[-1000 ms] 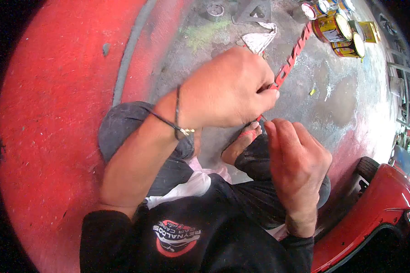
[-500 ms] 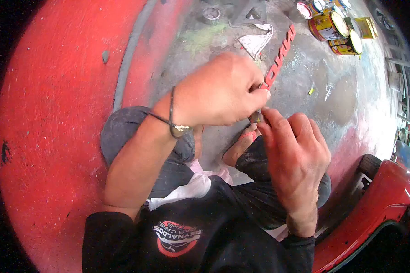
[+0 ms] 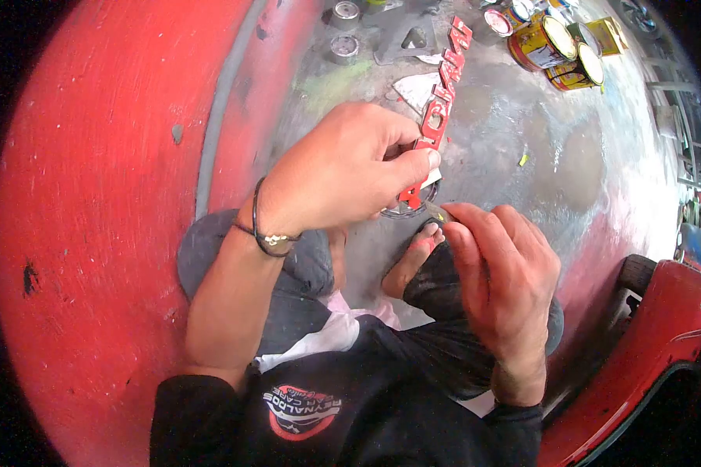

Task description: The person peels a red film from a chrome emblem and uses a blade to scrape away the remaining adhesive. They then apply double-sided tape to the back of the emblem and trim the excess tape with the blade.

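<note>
My left hand is closed on a long strip of joined red letters, thumb on top and fingers beneath. The strip reaches away from me over the floor, and its near end sticks out below my thumb. A bit of white material shows beside that end. My right hand pinches a small pointed blade, its tip right by the strip's near end. Below the strip, a dark round rim is partly hidden by my left hand.
A whitish cloth and a grey triangular piece lie on the concrete floor. Small cans stand at the back; yellow paint tins are grouped at the back right. A red painted surface fills the left; a red car panel is at right.
My left hand and the letter strip have shifted left and turned, so more letters and the near end show. The blade in my right hand is now more visible, slightly apart from my left hand.
</note>
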Demonstrator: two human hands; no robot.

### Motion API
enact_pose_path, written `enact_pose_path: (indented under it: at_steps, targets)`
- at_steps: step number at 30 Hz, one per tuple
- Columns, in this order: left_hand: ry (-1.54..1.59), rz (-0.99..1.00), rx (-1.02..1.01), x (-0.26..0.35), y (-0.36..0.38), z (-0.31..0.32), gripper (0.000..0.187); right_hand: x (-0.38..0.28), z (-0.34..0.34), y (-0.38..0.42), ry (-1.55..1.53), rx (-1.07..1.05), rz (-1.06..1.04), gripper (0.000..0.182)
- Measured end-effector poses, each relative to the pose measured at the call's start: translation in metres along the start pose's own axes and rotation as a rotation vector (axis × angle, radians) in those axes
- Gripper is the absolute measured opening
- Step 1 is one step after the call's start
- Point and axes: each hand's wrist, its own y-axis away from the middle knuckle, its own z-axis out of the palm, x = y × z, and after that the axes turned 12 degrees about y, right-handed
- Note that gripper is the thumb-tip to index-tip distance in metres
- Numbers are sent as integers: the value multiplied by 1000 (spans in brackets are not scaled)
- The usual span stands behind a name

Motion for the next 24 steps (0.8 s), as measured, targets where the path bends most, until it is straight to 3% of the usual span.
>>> enact_pose_path:
  at_steps: [10,24]
  targets:
    - [7,39,19,-1,7,5,34,-3,14,4,0,3,4,18]
    - [38,-131,-43,6,5,5,33,-6,17,2,183,24,-112,30]
